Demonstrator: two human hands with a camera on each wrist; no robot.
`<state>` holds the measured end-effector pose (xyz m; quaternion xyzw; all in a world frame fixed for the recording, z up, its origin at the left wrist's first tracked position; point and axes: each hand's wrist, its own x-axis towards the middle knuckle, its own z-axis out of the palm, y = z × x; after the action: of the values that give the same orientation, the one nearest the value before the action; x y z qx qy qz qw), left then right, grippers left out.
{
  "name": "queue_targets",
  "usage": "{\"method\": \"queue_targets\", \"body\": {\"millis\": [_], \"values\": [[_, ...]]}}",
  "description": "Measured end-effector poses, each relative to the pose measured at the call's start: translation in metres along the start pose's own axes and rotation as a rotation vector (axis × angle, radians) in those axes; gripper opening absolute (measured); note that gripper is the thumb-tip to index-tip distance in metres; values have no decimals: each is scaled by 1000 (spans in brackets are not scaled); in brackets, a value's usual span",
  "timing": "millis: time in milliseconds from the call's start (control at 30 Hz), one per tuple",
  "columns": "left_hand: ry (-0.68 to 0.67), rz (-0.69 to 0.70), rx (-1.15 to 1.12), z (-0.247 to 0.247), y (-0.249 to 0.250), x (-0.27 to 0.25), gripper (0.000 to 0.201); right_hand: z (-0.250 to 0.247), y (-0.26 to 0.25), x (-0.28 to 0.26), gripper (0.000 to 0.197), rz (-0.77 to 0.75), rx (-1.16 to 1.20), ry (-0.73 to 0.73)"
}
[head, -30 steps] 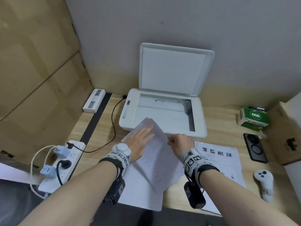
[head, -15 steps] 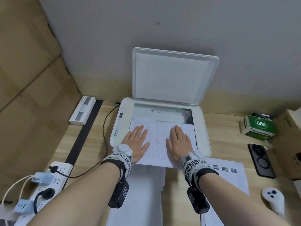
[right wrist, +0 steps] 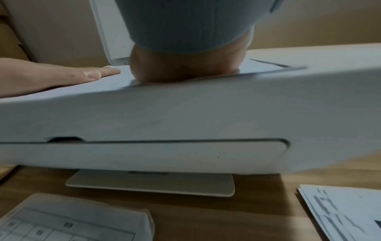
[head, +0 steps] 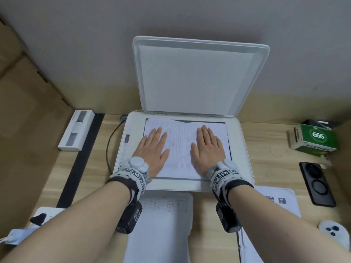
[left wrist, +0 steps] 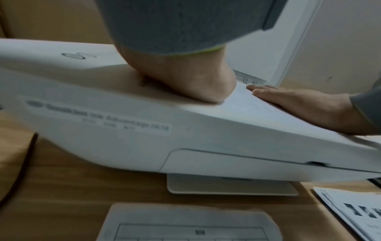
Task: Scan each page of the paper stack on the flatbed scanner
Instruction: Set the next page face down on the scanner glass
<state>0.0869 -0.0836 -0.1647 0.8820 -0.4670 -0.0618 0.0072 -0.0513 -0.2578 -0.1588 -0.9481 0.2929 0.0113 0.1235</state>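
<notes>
Your sheet (head: 179, 147) has gone from half off the front edge of the flatbed scanner (head: 245, 149) half a second ago to lying square on the glass, so this page looks placed and the next step is probably lowering the raised lid (head: 197, 76). Your left hand (head: 152, 149) and right hand (head: 208, 149) both lie flat on the page, fingers straight and close together, pressing it down and gripping nothing. The far edge of the sheet looks slightly lifted near the hinge. The paper stack (head: 165, 224) waits on the desk (head: 275, 168) in front of the scanner, partly covered by your forearms, with another printed pile (head: 281, 204) to its right. Both wrist views show only the heel of each palm, so the fingertips are hidden there. The page's print is too small to read.
</notes>
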Motion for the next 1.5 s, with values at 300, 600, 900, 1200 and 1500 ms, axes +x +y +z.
{"method": "queue_targets", "body": {"millis": [300, 600, 900, 1200, 1500], "values": [[26, -3, 25, 7, -2, 10, 67, 5, 2, 9, 66, 19, 3, -21], [27, -7, 16, 5, 0, -2, 67, 2, 1, 2, 66, 0, -18, -27], [39, 0, 17, 10, 2, -3, 65, 5, 4, -2, 66, 12, -15, -16], [-40, 9, -15, 2, 2, -1, 62, 2, 7, 2, 64, -11, -4, 4], [532, 28, -85, -149, -4, 66, 61, -104, 0, 22, 65, -134, -70, 160]]}}
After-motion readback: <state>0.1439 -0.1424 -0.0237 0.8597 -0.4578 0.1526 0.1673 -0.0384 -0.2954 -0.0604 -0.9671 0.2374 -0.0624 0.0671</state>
